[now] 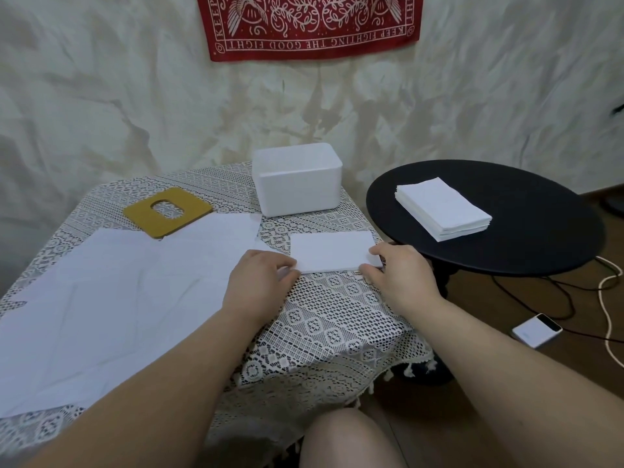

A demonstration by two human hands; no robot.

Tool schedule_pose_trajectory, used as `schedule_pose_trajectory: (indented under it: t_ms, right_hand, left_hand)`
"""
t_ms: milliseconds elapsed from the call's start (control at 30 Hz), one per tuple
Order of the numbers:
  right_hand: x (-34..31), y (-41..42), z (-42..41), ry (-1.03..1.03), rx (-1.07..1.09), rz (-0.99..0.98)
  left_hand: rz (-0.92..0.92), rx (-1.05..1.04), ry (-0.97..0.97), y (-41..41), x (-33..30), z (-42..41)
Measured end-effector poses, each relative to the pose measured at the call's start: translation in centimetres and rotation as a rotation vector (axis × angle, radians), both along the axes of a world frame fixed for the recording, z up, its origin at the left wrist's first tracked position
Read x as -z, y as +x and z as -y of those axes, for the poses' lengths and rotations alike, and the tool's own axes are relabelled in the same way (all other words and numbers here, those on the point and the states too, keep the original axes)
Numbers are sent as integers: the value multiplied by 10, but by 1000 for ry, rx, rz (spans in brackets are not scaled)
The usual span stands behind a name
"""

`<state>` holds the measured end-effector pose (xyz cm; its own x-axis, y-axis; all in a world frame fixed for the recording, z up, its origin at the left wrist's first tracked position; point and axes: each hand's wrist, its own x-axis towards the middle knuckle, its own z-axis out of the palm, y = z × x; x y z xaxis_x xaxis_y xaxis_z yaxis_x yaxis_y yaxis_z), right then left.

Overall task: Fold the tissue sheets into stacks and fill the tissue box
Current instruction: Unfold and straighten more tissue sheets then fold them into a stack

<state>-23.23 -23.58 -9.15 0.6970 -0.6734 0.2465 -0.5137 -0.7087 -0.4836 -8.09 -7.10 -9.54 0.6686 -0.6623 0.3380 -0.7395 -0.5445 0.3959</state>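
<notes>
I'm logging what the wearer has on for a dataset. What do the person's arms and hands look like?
Both forearms are bare as far as the frame shows, with no sleeves in view. The left hand and right hand wear no gloves, and no rings, watch or bracelet can be seen. No cables or markings show on them.

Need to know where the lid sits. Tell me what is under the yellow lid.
The yellow lid lies on the lace tablecloth, which shows through its slot. Its near edge overlaps the unfolded tissue sheets. What lies beneath its solid part is hidden.
</notes>
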Motion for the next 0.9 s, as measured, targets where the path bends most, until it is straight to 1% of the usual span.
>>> schedule_pose_trajectory:
  t_ms: [133, 200, 267, 333, 400, 467, 600, 767, 833, 900]
  right_hand:
    - [2, -1, -1, -68, -16, 0]
    - [2, -3, -4, -162, -93, -2]
    - [3, -2, -6, -231, -217, -55]
    - [1, -2, -9, -200, -295, -117]
    - [-2, -2, -9, -152, -313, -151]
    - [-4, -2, -10, -151, -317, -165]
    - [-6, -1, -10, -131, -302, -201]
    - [-17, 10, -17, -128, -235, -241]
    - [-18, 15, -25, -166, -248, -242]
    - [-19, 22, -38, -139, -277, -184]
  left_hand:
    - [22, 28, 59, 2, 1, 1]
    - [40, 56, 110, 1, 1, 1]
    - [67, 85, 172, -1, 0, 1]
    - [83, 94, 208, -3, -1, 1]
    - [94, 95, 218, -4, -1, 0]
    - [101, 99, 231, -4, -1, 2]
    - [109, 98, 273, -4, -2, 1]
    - [151, 127, 429, -10, -16, -7]
    - [126, 82, 398, -5, -19, -20]
    - [112, -8, 315, 9, -20, -41]
